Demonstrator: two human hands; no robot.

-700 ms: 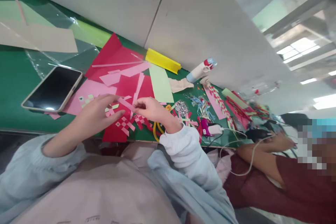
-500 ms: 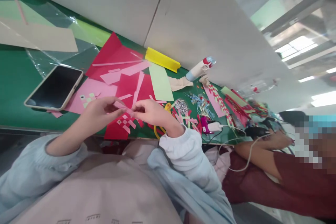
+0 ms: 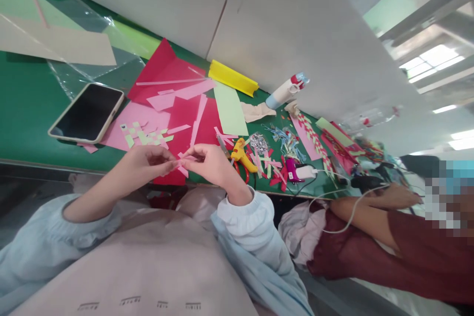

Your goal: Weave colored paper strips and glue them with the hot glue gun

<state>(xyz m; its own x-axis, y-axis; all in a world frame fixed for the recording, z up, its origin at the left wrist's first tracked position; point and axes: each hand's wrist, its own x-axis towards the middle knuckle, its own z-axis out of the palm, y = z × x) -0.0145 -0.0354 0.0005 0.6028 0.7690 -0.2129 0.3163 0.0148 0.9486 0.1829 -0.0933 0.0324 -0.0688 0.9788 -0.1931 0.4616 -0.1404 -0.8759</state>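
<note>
Close to the table's front edge, my left hand (image 3: 150,163) and my right hand (image 3: 207,162) meet with fingertips pinched. Between them is a narrow pink paper strip (image 3: 180,162), partly covered by the fingers. Just beyond my left hand lies a woven piece of pale green and pink strips (image 3: 142,133) with a small eye on it, resting on pink paper (image 3: 126,118). Red paper sheets (image 3: 181,116) spread out behind my hands. To the right of my right hand are a yellow glue gun (image 3: 243,155) and scissors, which are partly hidden.
A phone (image 3: 87,113) lies at the left, near a clear plastic sleeve. Farther back are a yellow folded strip (image 3: 233,78) and a bottle (image 3: 285,93) by the wall. Paper scraps, a purple device (image 3: 294,170) with cables and a co-worker's arm (image 3: 370,212) are at the right.
Both hands have drawn slightly lower and closer together on the pink strip. The green woven piece and the glue gun show more fully. The view has shifted a little.
</note>
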